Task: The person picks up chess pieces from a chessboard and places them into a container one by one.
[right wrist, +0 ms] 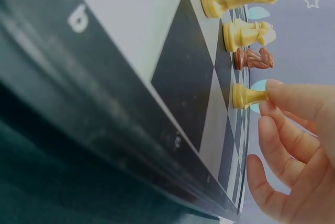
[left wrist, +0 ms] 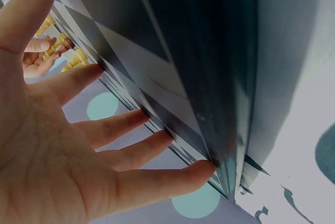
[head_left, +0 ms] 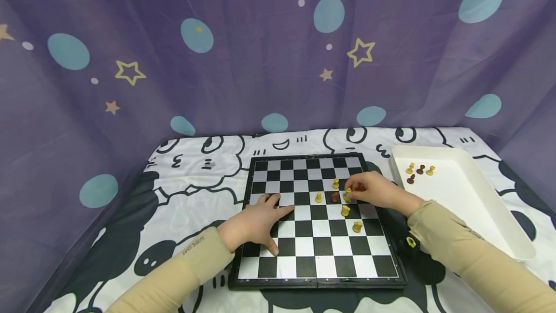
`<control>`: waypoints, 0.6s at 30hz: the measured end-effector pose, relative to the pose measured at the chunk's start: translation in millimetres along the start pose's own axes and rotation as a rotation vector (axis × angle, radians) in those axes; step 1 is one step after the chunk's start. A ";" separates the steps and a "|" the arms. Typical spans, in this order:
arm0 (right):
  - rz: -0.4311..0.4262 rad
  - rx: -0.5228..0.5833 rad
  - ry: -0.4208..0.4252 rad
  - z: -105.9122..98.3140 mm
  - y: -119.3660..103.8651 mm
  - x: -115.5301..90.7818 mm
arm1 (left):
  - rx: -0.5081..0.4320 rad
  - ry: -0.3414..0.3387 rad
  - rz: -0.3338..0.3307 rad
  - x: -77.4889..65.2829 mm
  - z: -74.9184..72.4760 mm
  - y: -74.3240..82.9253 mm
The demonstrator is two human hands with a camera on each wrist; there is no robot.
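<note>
A black-and-white chessboard [head_left: 305, 228] lies flat on the cloth. My right hand [head_left: 371, 189] reaches in over its right side, thumb and fingertips pinching the top of a yellow chess pawn [right wrist: 246, 96] close over the squares. Beside that pawn stands a brown knight [right wrist: 254, 58]. Around them are a yellow pawn [head_left: 319, 197] to the left, another yellow pawn [head_left: 336, 184] behind, and two larger yellow pieces [head_left: 345, 210] nearer the front. On the board's left side, my left hand [head_left: 259, 222] rests with its fingers spread, fingertips on the squares and edge [left wrist: 230, 103], holding nothing.
To the right stands a white tray [head_left: 469, 206] with several yellow and brown pawns [head_left: 420, 169] at its far left end. A small yellow object [head_left: 410, 242] lies between board and tray, near the right sleeve. A purple curtain [head_left: 243, 86] hangs behind the table.
</note>
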State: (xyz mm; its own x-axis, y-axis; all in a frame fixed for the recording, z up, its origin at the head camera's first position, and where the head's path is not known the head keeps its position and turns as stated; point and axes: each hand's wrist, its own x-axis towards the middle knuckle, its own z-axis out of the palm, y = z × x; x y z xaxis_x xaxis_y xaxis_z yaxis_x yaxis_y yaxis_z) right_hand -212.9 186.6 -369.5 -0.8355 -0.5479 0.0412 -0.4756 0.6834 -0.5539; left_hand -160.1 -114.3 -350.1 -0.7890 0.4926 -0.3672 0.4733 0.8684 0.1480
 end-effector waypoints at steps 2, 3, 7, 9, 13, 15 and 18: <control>-0.002 -0.002 0.002 0.3 0.1 0.5 | 0.002 0.003 0.001 -0.2 0.3 0.1; -0.003 -0.001 0.002 0.4 0.0 0.7 | 0.003 0.004 0.001 -0.4 0.5 0.2; -0.008 0.006 0.007 0.2 0.3 0.7 | 0.006 0.009 0.003 -0.1 0.1 0.2; -0.012 0.006 0.009 0.2 0.4 0.7 | 0.003 0.011 0.002 -0.2 0.0 0.1; -0.015 0.005 0.012 0.0 0.4 0.7 | 0.000 0.014 0.004 -0.5 -0.1 -0.1; -0.017 0.001 0.014 -0.1 0.3 1.0 | 0.004 0.015 0.006 -0.7 0.1 -0.2; -0.023 -0.009 0.025 -0.9 0.2 1.7 | 0.004 0.014 0.007 -1.0 0.2 -0.2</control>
State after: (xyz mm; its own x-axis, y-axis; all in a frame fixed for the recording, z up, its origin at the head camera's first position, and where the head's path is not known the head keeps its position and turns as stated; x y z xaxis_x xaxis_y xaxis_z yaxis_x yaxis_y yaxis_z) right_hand -214.7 186.3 -368.8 -0.8308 -0.5515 0.0747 -0.4971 0.6750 -0.5452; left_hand -159.4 -115.0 -349.9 -0.7907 0.4998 -0.3536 0.4807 0.8645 0.1469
